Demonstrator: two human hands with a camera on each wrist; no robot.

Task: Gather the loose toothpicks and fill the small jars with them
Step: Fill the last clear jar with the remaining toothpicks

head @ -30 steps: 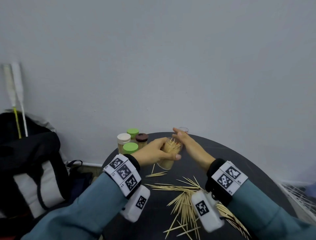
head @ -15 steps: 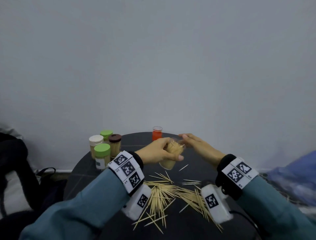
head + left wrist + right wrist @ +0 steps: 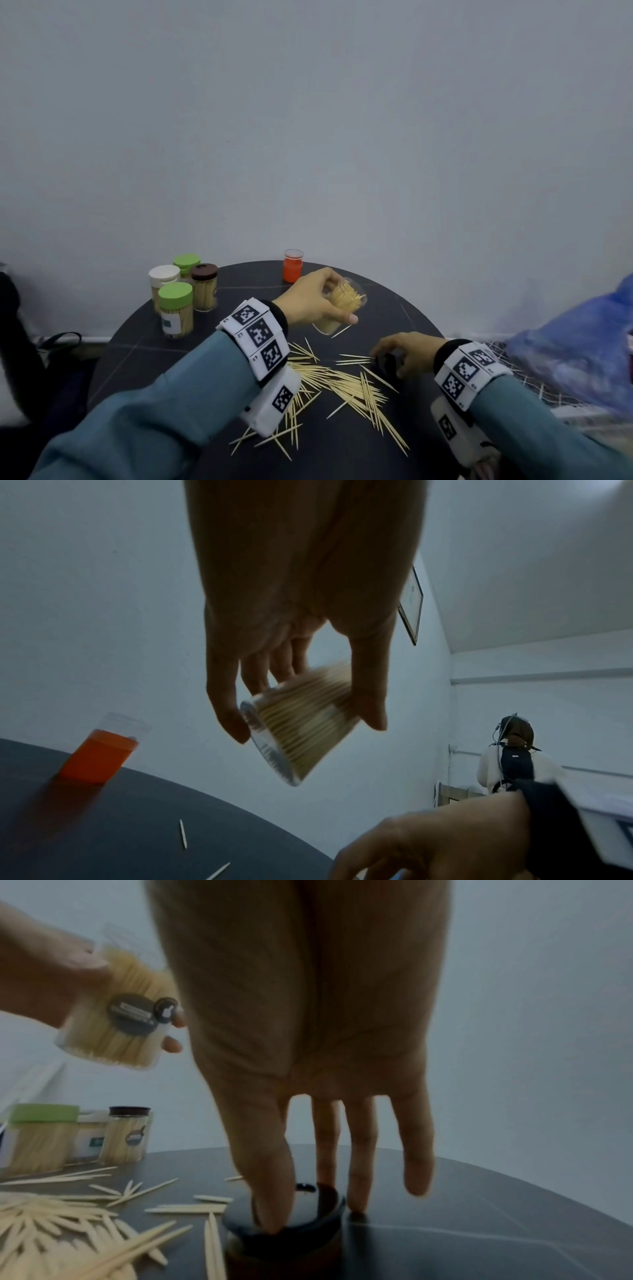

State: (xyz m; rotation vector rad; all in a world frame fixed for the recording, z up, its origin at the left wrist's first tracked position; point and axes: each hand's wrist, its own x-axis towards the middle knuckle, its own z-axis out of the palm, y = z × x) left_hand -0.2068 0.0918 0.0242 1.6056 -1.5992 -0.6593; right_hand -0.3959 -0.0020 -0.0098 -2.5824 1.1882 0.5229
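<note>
My left hand (image 3: pixel 337 297) grips a clear jar (image 3: pixel 350 298) packed with toothpicks and holds it tilted above the round dark table (image 3: pixel 394 308). The same jar (image 3: pixel 301 723) sits between thumb and fingers in the left wrist view, with no lid on it. My right hand (image 3: pixel 388 359) is down on the table at the right, pinching a dark lid (image 3: pixel 308 1215) between thumb and fingers. Loose toothpicks (image 3: pixel 346 383) lie in a scattered pile between my wrists and spread toward the lid (image 3: pixel 385 369).
At the back left stand several lidded jars of toothpicks: a white-lidded (image 3: pixel 164 275), two green-lidded (image 3: pixel 175 308) and a brown-lidded (image 3: pixel 204 286). An orange jar (image 3: pixel 293 265) stands at the far edge. A blue bag (image 3: pixel 582 342) lies at the right. A person (image 3: pixel 514 756) stands far off.
My right hand left the mouth of the jar and dropped to the table onto the dark lid. The left hand kept holding the jar. The view swung to the right.
</note>
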